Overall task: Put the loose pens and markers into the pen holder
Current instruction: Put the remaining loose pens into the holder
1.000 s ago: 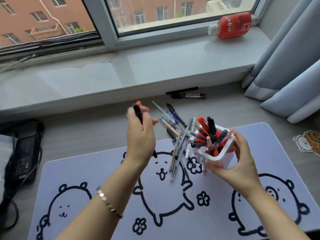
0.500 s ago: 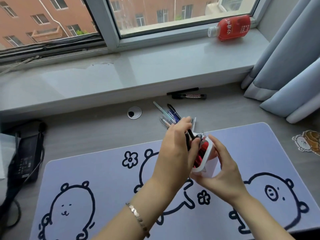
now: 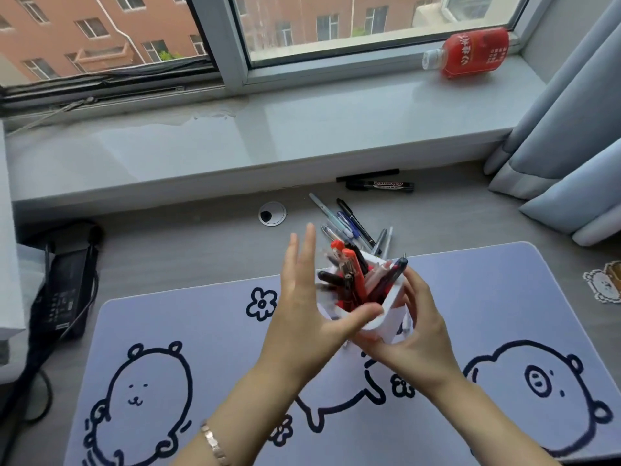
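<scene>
A white pen holder (image 3: 386, 317) full of red and black pens and markers is tilted over the purple desk mat (image 3: 208, 331). My right hand (image 3: 416, 334) grips it from below and the right. My left hand (image 3: 312, 307) is just left of it, fingers spread, thumb across the holder's rim, nothing in it. Several loose pens (image 3: 342, 223) lie on the desk behind the holder. A black whiteboard marker (image 3: 381, 186) and a thin black pen (image 3: 368, 174) lie farther back by the sill.
A red bottle (image 3: 470, 53) lies on the windowsill. Grey curtains (image 3: 571, 146) hang at right. A black power adapter (image 3: 67, 290) with cables sits at the left desk edge. A round cable grommet (image 3: 272, 213) is in the desk.
My left hand brought a black marker to the holder, let it go inside, and now opens beside the rim. The holder stays in my right hand.
</scene>
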The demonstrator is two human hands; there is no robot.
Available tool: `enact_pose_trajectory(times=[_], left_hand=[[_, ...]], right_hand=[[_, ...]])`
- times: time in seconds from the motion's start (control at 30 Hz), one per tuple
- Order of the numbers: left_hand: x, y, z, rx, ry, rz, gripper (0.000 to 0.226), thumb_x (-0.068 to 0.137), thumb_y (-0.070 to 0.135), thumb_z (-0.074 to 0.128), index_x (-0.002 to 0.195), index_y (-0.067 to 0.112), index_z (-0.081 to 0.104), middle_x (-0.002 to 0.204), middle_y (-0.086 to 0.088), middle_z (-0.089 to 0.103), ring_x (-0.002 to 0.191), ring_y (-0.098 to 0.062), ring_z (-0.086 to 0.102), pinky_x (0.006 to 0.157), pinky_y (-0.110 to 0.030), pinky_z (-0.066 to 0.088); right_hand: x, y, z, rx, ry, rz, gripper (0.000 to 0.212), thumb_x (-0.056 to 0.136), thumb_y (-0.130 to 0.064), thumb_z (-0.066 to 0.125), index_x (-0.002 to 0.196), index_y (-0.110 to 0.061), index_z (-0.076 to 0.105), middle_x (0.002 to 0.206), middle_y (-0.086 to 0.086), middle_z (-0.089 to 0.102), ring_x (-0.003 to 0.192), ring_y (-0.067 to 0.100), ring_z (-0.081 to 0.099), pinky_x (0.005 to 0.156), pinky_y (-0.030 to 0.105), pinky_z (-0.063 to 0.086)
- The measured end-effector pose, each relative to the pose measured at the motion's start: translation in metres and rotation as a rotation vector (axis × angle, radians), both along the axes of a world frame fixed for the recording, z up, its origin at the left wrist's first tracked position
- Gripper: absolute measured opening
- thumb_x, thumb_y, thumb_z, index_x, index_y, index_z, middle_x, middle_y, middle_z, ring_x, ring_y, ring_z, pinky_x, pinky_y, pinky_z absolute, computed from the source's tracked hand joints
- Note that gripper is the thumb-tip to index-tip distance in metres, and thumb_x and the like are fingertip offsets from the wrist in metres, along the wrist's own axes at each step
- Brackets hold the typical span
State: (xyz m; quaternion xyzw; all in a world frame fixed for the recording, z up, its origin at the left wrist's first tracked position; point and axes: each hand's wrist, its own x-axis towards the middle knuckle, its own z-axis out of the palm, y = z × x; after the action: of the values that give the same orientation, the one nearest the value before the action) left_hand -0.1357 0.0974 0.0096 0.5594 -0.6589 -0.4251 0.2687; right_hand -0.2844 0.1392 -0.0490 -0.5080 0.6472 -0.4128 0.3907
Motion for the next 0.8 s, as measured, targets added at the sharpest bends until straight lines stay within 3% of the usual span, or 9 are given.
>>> enact_pose_trajectory(times=[0.07,0.13,0.17,0.23,0.3,0.4,0.47,0.6,0.8], left_hand=[[0.002,0.003,-0.004,0.05,0.017,-0.009,0.115,0.054,0.038,0.085,0.13,0.061,0.002,0.14,0.014,0.036,0.117,0.011,0.041,0.085,-0.002,0.034],[0.005,0.006,-0.011,0.0,0.02,0.031,0.112,0.054,0.03,0.086,0.132,0.057,0.012,0.129,0.015,0.046,0.106,0.009,0.05,0.082,-0.001,0.039],[0.008,0.006,-0.014,-0.025,0.019,0.075,0.11,0.054,0.027,0.086,0.133,0.055,0.015,0.127,0.015,0.049,0.104,0.006,0.053,0.083,-0.002,0.041],[0.017,0.005,-0.016,-0.054,0.013,0.163,0.106,0.054,0.03,0.085,0.134,0.051,0.018,0.122,0.018,0.05,0.103,0.004,0.054,0.081,0.0,0.04],[0.029,0.004,-0.015,-0.074,-0.007,0.232,0.104,0.054,0.041,0.083,0.132,0.051,0.016,0.115,0.025,0.047,0.1,0.005,0.053,0.077,0.004,0.037],[0.047,0.002,-0.015,-0.094,-0.036,0.319,0.106,0.054,0.034,0.085,0.129,0.055,0.014,0.117,0.014,0.049,0.102,-0.007,0.056,0.073,0.001,0.039],[0.059,0.002,-0.017,-0.102,-0.055,0.365,0.107,0.054,0.027,0.086,0.132,0.052,0.016,0.121,0.01,0.047,0.107,-0.014,0.055,0.076,-0.005,0.037],[0.071,0.007,-0.02,-0.092,-0.069,0.404,0.11,0.054,0.026,0.086,0.139,0.04,0.018,0.125,0.01,0.046,0.11,-0.016,0.056,0.08,-0.016,0.039],[0.068,0.019,-0.024,-0.046,-0.029,0.407,0.11,0.053,0.024,0.086,0.139,0.039,0.019,0.118,0.011,0.046,0.103,-0.01,0.055,0.074,-0.004,0.034]], right_hand=[[0.01,-0.005,0.001,0.006,0.011,-0.016,0.095,0.05,-0.043,0.081,0.126,-0.056,0.026,0.13,-0.022,0.046,0.121,-0.007,0.042,0.098,0.018,0.042],[0.019,-0.009,0.005,-0.031,0.048,0.043,0.09,0.053,-0.047,0.076,0.12,-0.064,0.019,0.127,-0.036,0.033,0.117,-0.024,0.032,0.092,-0.001,0.033],[0.021,-0.012,0.008,-0.036,0.046,0.101,0.088,0.055,-0.049,0.074,0.119,-0.064,0.017,0.128,-0.038,0.029,0.116,-0.027,0.029,0.092,-0.004,0.03],[0.015,-0.023,0.014,0.027,0.036,0.308,0.09,0.058,-0.047,0.077,0.121,-0.064,0.014,0.137,-0.032,0.026,0.123,-0.022,0.026,0.101,0.001,0.024],[0.0,-0.042,0.014,0.083,0.18,0.511,0.085,0.069,-0.036,0.076,0.128,-0.055,0.017,0.144,-0.02,0.027,0.13,-0.006,0.027,0.108,0.014,0.022],[-0.033,-0.076,-0.005,-0.111,0.534,0.473,0.047,0.082,-0.001,0.063,0.125,-0.019,0.054,0.132,0.008,0.052,0.122,0.024,0.046,0.107,0.034,0.034],[-0.047,-0.093,-0.019,-0.128,0.819,0.52,0.049,0.074,0.018,0.056,0.111,-0.013,0.065,0.119,0.015,0.059,0.106,0.034,0.053,0.088,0.041,0.049],[-0.049,-0.108,-0.034,-0.211,1.229,0.851,0.062,0.032,0.012,0.076,0.086,-0.017,0.066,0.09,0.007,0.066,0.07,0.025,0.062,0.046,0.023,0.044],[-0.044,-0.109,-0.044,-0.277,1.312,0.991,0.05,0.028,-0.011,0.085,0.073,-0.016,0.064,0.073,0.0,0.066,0.055,0.018,0.059,0.038,0.019,0.039]])
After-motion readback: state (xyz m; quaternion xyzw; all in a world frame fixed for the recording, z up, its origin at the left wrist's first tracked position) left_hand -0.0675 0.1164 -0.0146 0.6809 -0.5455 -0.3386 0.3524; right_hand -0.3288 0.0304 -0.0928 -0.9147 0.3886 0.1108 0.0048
